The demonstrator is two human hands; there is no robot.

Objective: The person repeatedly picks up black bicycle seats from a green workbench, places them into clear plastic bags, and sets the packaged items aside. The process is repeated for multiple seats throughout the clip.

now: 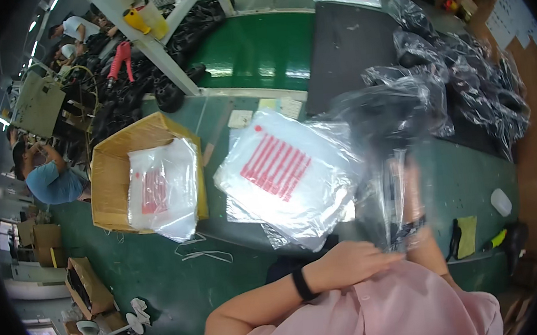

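A clear plastic bag [382,189] with a dark object [385,116] at its far end hangs in front of me, smeared by motion. My right hand [408,184] is behind or inside the bag's film, with a dark band at the wrist; its fingers are blurred. Close to my chest, my left hand [357,265] lies with fingers stretched toward the bag's near end; whether they touch it I cannot tell. It wears a black wristband. Left of the bag lies a stack of flat clear bags [282,173] with red print.
A yellow-brown carton [108,200] at the left holds more printed bags [162,189]. Several bagged black items [465,80] are piled at the far right on a dark mat [348,52]. A white shelf post [156,56] rises at the back left. Another person [55,176] is further left.
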